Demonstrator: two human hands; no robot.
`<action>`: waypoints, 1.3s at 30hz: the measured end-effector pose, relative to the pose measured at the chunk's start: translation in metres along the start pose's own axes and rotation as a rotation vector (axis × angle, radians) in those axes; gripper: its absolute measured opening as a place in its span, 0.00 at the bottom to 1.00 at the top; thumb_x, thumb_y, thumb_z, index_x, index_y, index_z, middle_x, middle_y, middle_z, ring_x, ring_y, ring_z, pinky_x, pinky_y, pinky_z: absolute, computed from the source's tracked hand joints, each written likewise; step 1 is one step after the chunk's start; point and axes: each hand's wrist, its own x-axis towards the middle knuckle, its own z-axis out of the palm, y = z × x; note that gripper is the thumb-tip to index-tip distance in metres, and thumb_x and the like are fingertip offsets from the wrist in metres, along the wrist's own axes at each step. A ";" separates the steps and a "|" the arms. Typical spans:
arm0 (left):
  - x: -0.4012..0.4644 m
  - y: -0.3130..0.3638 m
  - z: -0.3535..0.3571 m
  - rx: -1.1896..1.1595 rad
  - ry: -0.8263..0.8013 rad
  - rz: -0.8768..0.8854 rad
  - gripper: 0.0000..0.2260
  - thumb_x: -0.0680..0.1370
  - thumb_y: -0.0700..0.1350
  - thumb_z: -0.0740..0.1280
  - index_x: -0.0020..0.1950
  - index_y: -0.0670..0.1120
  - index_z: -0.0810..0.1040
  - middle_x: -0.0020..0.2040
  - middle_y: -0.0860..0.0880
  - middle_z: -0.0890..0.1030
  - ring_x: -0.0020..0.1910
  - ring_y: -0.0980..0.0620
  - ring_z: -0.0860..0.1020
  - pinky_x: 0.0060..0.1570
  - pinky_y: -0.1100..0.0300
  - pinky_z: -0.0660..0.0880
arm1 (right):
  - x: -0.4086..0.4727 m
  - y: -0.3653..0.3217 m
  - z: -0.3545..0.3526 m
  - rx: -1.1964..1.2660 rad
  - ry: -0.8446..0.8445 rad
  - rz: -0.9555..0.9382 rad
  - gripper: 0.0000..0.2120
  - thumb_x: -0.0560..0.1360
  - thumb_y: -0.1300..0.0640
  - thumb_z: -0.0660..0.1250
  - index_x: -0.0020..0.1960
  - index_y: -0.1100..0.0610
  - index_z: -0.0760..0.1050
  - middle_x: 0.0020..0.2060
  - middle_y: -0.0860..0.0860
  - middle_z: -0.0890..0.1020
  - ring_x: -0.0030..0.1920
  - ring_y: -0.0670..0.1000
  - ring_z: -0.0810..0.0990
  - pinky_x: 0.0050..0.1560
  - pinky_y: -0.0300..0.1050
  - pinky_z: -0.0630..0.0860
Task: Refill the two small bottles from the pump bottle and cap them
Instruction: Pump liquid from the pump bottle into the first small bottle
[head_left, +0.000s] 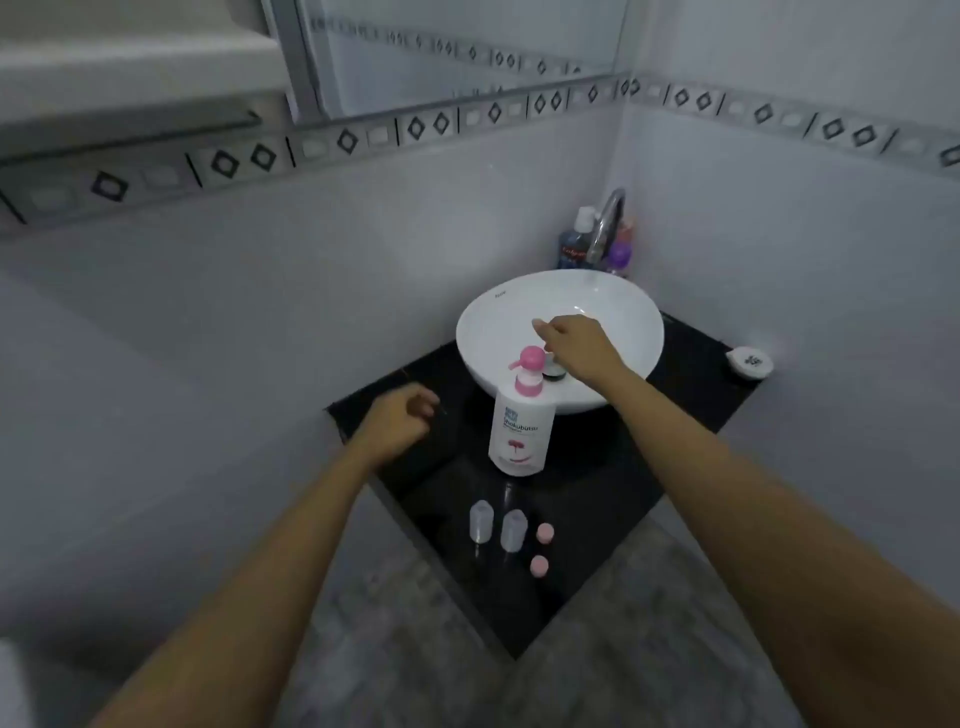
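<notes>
We see the pump bottle (516, 426) standing upright on the black glossy counter (582, 499), just in front of the white basin (519, 317); its body is smooth white plastic with a pink pump head and collar. Nearer to us, by the counter's front corner, the two small bottles (497, 526) stand side by side, translucent, rounded and uncapped. Just right of them lie two pink caps (542, 548), small and round, one nearer than the other.

Our right hand (574, 345) reaches out over the basin's near rim, just beyond the pump head, arm extended, fingers loosely curled with the index tip forward; it holds nothing that we can make out. Our left hand (397, 421) hovers over the counter's left edge, well apart from the bottles, its fingers curled inward and gripping nothing.

Behind the pump head a small dark round object sits against the basin, partly hidden. A chrome tap (609, 223) curves over the basin's far side, with a few toiletry bottles (576, 236) clustered in the tiled corner behind it.
</notes>
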 end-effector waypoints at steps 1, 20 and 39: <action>-0.008 -0.013 0.011 -0.003 -0.061 -0.057 0.21 0.66 0.27 0.65 0.54 0.47 0.77 0.51 0.45 0.79 0.54 0.45 0.78 0.45 0.61 0.74 | 0.002 0.000 0.007 0.061 0.000 -0.008 0.23 0.79 0.47 0.58 0.34 0.63 0.69 0.35 0.61 0.78 0.38 0.58 0.75 0.43 0.50 0.71; -0.048 -0.062 0.114 0.032 -0.050 -0.112 0.16 0.70 0.42 0.73 0.57 0.46 0.77 0.50 0.52 0.79 0.49 0.56 0.77 0.45 0.72 0.71 | 0.008 0.012 0.040 0.322 -0.054 0.033 0.22 0.81 0.51 0.53 0.46 0.62 0.83 0.43 0.56 0.86 0.47 0.50 0.82 0.54 0.44 0.74; 0.024 0.022 0.042 0.055 0.083 0.283 0.22 0.74 0.52 0.68 0.67 0.51 0.73 0.49 0.52 0.70 0.46 0.59 0.72 0.42 0.71 0.67 | 0.021 -0.008 0.051 0.519 -0.096 0.234 0.17 0.80 0.55 0.58 0.48 0.65 0.81 0.34 0.55 0.83 0.30 0.46 0.78 0.38 0.35 0.75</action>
